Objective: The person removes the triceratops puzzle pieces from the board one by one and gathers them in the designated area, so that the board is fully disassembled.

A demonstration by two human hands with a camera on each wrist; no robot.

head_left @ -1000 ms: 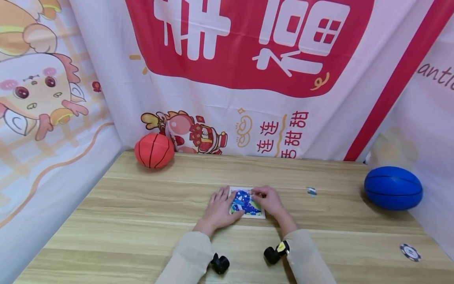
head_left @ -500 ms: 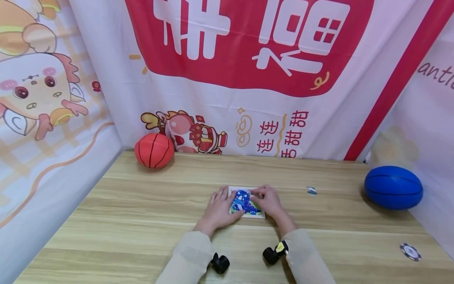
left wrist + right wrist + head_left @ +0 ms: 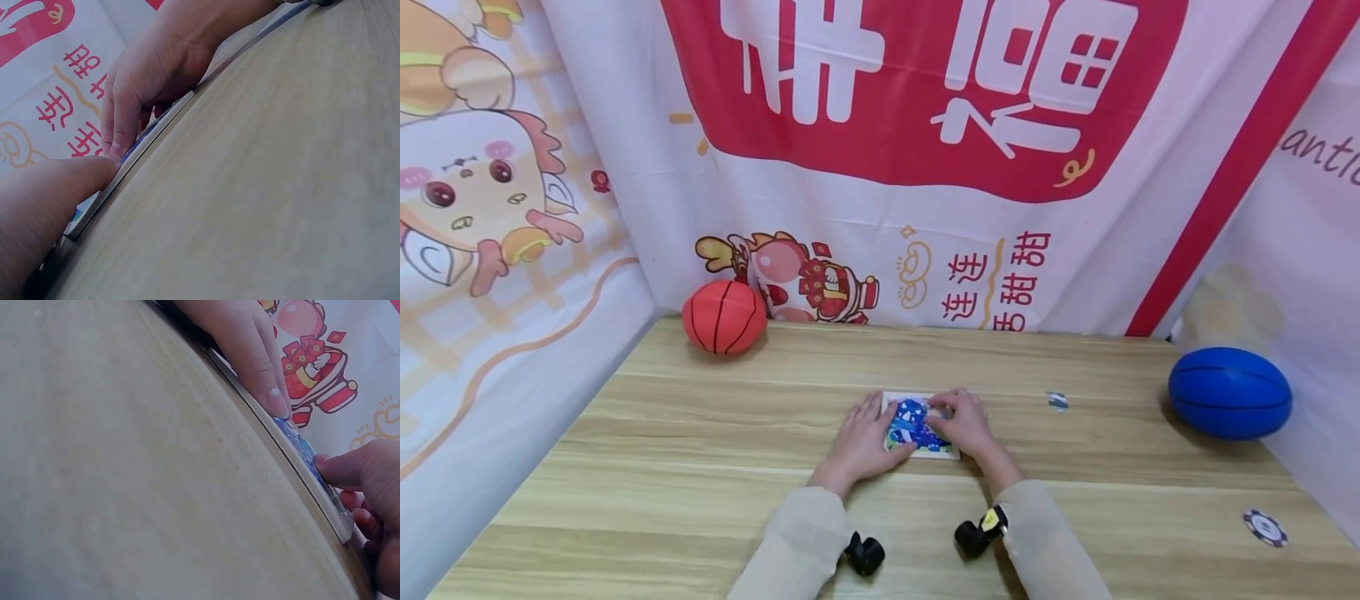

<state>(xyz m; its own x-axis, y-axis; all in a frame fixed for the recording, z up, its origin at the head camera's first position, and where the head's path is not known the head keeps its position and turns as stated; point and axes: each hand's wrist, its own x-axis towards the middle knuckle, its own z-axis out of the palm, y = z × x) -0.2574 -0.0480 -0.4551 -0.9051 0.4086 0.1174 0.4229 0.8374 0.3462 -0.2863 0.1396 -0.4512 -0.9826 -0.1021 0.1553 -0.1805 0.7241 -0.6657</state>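
Your right hand [image 3: 964,421] has shifted slightly inward over the picture board [image 3: 916,425], flat on the table [image 3: 662,467]. Your left hand [image 3: 862,437] presses, spread; right bent, can't tell what's pinched. Probably light, stiff: grip the rim [image 3: 343,526].

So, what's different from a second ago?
The right hand has eased slightly left over the picture board, its thumb seemingly farther from the index finger; the head view shifted a touch. No grab or release is clear. The left hand, picture board, red ball, blue ball and chip stayed put.
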